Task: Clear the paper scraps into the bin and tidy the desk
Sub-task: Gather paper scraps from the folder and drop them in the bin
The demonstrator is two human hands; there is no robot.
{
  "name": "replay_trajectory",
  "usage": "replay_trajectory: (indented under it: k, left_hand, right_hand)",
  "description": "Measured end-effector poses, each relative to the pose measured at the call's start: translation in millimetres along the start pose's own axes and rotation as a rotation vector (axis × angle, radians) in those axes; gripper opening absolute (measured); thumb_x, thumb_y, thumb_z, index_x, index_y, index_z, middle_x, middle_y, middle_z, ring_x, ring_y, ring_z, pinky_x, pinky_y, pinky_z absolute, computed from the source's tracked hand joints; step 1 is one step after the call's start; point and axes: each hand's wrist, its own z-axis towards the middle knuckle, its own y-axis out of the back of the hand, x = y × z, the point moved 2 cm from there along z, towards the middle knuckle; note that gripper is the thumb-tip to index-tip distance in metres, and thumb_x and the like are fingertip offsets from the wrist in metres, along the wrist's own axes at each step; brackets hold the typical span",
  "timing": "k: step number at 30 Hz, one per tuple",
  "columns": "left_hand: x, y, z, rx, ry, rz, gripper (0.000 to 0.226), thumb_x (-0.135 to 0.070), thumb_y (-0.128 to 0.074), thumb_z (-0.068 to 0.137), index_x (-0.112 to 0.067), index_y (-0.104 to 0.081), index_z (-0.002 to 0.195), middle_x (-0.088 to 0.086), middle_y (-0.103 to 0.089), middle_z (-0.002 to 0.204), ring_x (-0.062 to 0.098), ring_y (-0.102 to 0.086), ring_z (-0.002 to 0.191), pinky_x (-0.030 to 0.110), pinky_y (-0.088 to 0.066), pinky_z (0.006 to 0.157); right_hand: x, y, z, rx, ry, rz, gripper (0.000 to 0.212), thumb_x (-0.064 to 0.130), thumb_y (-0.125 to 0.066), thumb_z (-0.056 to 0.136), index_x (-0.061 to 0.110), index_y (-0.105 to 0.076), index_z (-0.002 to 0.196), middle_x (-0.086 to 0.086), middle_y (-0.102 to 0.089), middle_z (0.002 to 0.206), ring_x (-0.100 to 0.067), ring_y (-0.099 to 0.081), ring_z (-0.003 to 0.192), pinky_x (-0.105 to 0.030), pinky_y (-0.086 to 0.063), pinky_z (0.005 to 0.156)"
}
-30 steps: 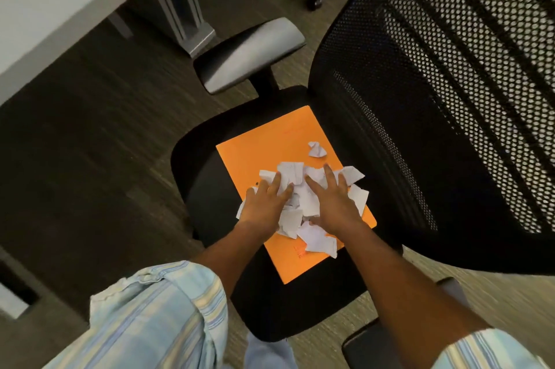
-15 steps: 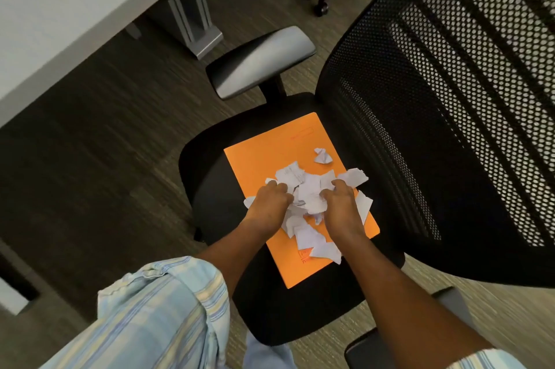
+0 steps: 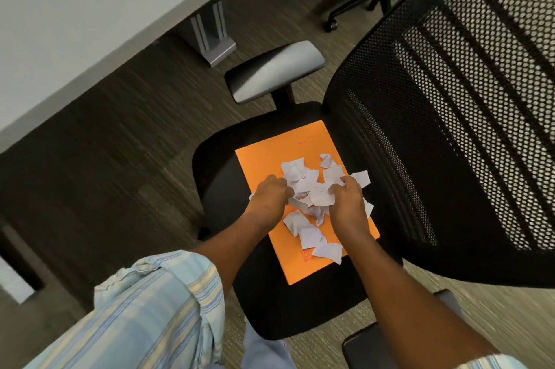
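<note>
Fingers of both my left hand and right hand are curled tight, bunching the paper scraps between them — flat and spread 1 second ago. Loose scraps lie around them on the orange folder, on the chair seat.

Head view, steeply downward (close)

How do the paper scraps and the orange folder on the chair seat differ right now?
The paper scraps are white, torn and crumpled; the orange folder is one flat, whole sheet. The scraps are loose, some bunched between the left hand and right hand; the folder lies ungripped beneath. Both sit on the chair seat.
</note>
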Motion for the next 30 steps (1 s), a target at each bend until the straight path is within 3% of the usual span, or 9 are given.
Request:
replay_trajectory:
  k: [3, 8, 11, 14, 17, 19, 22, 26, 30]
  left_hand:
    - [-3.4, 9.8, -8.4, -0.025, -0.005, -0.034, 0.022, -0.003, -0.052, 0.091, -0.016, -0.069, 0.098, 0.005, -0.064, 0.096, 0.022, -0.047, 0.091, 0.028, -0.034, 0.070]
    - [-7.1, 28.9, -23.0, -0.097, 0.022, -0.108, 0.020, -0.007, -0.053, 0.091, -0.015, -0.071, 0.097, 0.005, -0.065, 0.094, 0.022, -0.047, 0.090, 0.026, -0.032, 0.069]
    - [-4.2, 40.7, -33.4, -0.124, 0.045, -0.136, 0.018, -0.007, -0.055, 0.090, -0.014, -0.071, 0.095, 0.006, -0.065, 0.094, 0.023, -0.047, 0.090, 0.025, -0.030, 0.069]
    - [4.1, 51.2, -46.3, -0.151, 0.087, -0.135, 0.019, -0.008, -0.057, 0.089, -0.017, -0.072, 0.095, 0.004, -0.065, 0.095, 0.021, -0.048, 0.091, 0.026, -0.035, 0.070]
    - [17.0, 63.3, -64.3, -0.170, 0.126, -0.132, 0.018, -0.009, -0.056, 0.089, -0.018, -0.072, 0.092, 0.002, -0.065, 0.094, 0.021, -0.050, 0.091, 0.032, -0.044, 0.077]
    - [27.5, 70.4, -80.3, -0.186, 0.175, -0.143, 0.019, -0.008, -0.055, 0.088, -0.016, -0.072, 0.088, 0.004, -0.065, 0.093, 0.022, -0.051, 0.091, 0.039, -0.046, 0.080]
    - [45.3, 77.0, -110.2, -0.195, 0.263, -0.140, 0.021, -0.006, -0.052, 0.086, -0.014, -0.071, 0.087, 0.005, -0.065, 0.094, 0.023, -0.052, 0.092, 0.040, -0.047, 0.082]
    - [74.3, 74.5, -160.0, -0.254, 0.386, -0.188, 0.023, -0.003, -0.050, 0.085, -0.013, -0.071, 0.087, 0.005, -0.063, 0.097, 0.022, -0.051, 0.094, 0.033, -0.044, 0.084]
    - [103.0, 68.6, -217.7, -0.337, 0.501, -0.226, 0.023, -0.005, -0.050, 0.084, -0.017, -0.069, 0.082, 0.004, -0.063, 0.092, 0.021, -0.050, 0.091, 0.033, -0.043, 0.081]
  right_hand:
    - [12.0, 12.9, -6.4, -0.036, -0.030, 0.098, 0.030, 0.020, -0.045, 0.093, 0.018, -0.052, 0.122, -0.002, -0.053, 0.125, -0.017, -0.054, 0.103, -0.034, -0.046, 0.079]
    - [30.1, 30.9, -15.5, -0.012, 0.022, 0.111, 0.024, 0.002, -0.045, 0.090, 0.016, -0.056, 0.105, 0.014, -0.054, 0.096, -0.009, -0.055, 0.086, -0.008, -0.041, 0.059]
    - [44.6, 30.4, -22.6, 0.009, 0.027, 0.186, 0.025, 0.008, -0.046, 0.088, 0.021, -0.057, 0.107, 0.008, -0.058, 0.100, -0.004, -0.057, 0.081, -0.018, -0.044, 0.060]
    - [59.6, 19.9, -30.4, 0.051, 0.025, 0.193, 0.023, 0.017, -0.046, 0.088, 0.021, -0.055, 0.109, -0.007, -0.059, 0.115, -0.014, -0.059, 0.093, -0.035, -0.049, 0.074]
    - [75.8, 2.7, -45.0, 0.108, 0.157, 0.039, 0.022, 0.009, -0.044, 0.091, 0.020, -0.056, 0.106, -0.013, -0.051, 0.132, -0.020, -0.055, 0.109, -0.039, -0.047, 0.091]
    - [84.8, -12.6, -56.8, 0.157, 0.248, -0.119, 0.026, -0.002, -0.046, 0.090, 0.008, -0.058, 0.111, -0.017, -0.046, 0.134, -0.030, -0.047, 0.120, -0.037, -0.041, 0.099]
    - [95.7, -44.9, -73.0, 0.240, 0.341, -0.222, 0.027, -0.008, -0.051, 0.084, -0.004, -0.057, 0.110, -0.021, -0.044, 0.130, -0.034, -0.044, 0.117, -0.035, -0.040, 0.093]
    - [117.0, -92.0, -106.1, 0.288, 0.183, 0.001, 0.038, 0.009, -0.047, 0.093, 0.007, -0.048, 0.131, -0.007, -0.050, 0.128, -0.020, -0.053, 0.102, -0.025, -0.046, 0.073]
    - [125.0, -131.6, -143.1, 0.412, 0.198, 0.036, 0.034, 0.016, -0.046, 0.090, 0.011, -0.051, 0.123, -0.012, -0.057, 0.117, -0.028, -0.058, 0.103, -0.053, -0.049, 0.091]
